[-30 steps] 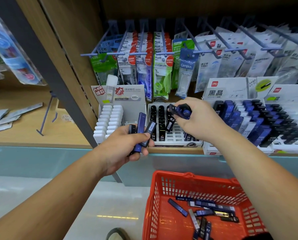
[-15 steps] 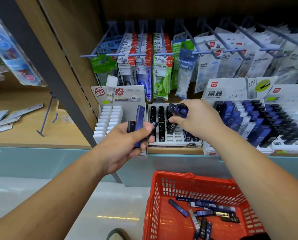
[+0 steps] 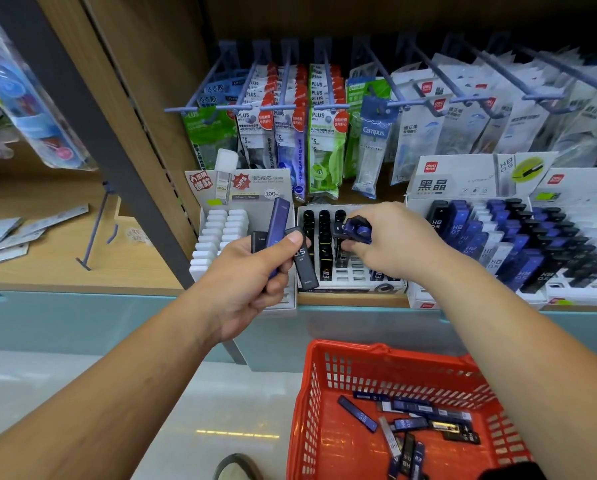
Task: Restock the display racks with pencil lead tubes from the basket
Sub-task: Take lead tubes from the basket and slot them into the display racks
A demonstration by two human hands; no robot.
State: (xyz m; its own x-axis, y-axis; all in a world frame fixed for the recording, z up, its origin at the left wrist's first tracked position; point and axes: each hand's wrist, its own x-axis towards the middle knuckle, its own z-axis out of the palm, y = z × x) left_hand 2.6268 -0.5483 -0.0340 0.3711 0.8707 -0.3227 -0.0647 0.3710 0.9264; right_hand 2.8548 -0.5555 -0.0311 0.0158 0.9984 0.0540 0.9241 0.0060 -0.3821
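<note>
The big wooden shelf [image 3: 82,278] holds the racks. The red basket [image 3: 310,410] sits low in front of it, with loose tubes [image 3: 411,420] lying on its bottom. The middle rack [image 3: 355,275] is a white tray with small slots. The back slots hold standing tubes [image 3: 324,230], and many front slots look bare.

The left hand [image 3: 245,282] is curled round a few tubes at once. A long blue tube [image 3: 278,220] sticks up, and a black tube [image 3: 304,261] hangs down under the thumb. The right hand [image 3: 394,244] is over the middle rack, pinching a small bunch of dark blue tubes [image 3: 354,228].

What could go wrong? The left hand holds its tubes in a loose fan, so one could slip out, miss the basket and hit the floor [image 3: 82,393]. The right hand has more than one tube, so pushing one into a slot may drop the others or knock over the standing tubes. The slots are small, so a tilted tube may jam. Blue and black could also end up in the wrong rack.
</note>
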